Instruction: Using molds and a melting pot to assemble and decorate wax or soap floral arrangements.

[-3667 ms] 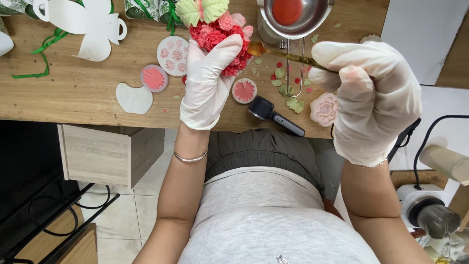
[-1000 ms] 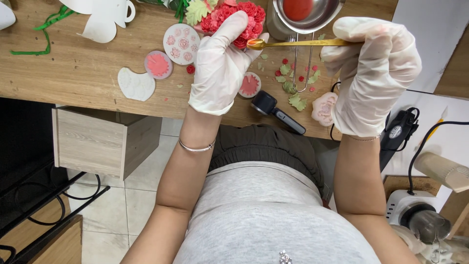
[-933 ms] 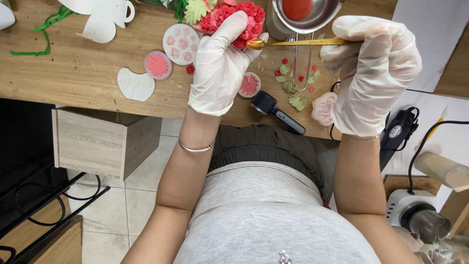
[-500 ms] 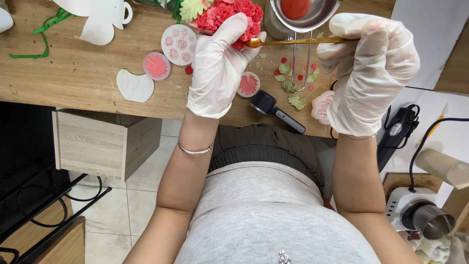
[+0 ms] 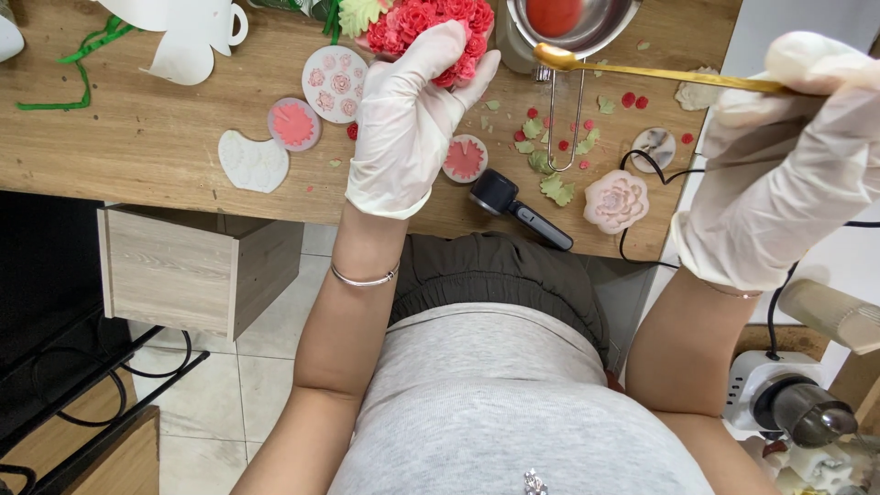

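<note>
My left hand (image 5: 408, 124), in a white glove, rests on a cluster of red and pink flower shapes (image 5: 423, 23) at the far edge of the wooden table (image 5: 137, 137). My gloved right hand (image 5: 784, 160) grips the end of a long gold spoon (image 5: 642, 71). The spoon's bowl hangs at the rim of a steel pot (image 5: 573, 23) that holds red liquid. The spoon tip is apart from the flower cluster.
Round pink moulds (image 5: 335, 82), a white heart mould (image 5: 252, 160), a pink rose mould (image 5: 616, 200), a black handheld device (image 5: 518, 206) and scattered green and red bits lie on the table. A wooden box (image 5: 183, 266) hangs below. A white appliance (image 5: 788, 403) sits at lower right.
My right hand has swung the spoon to the right, away from the flower cluster, so its bowl now sits by the steel pot. My left hand stays on the flowers.
</note>
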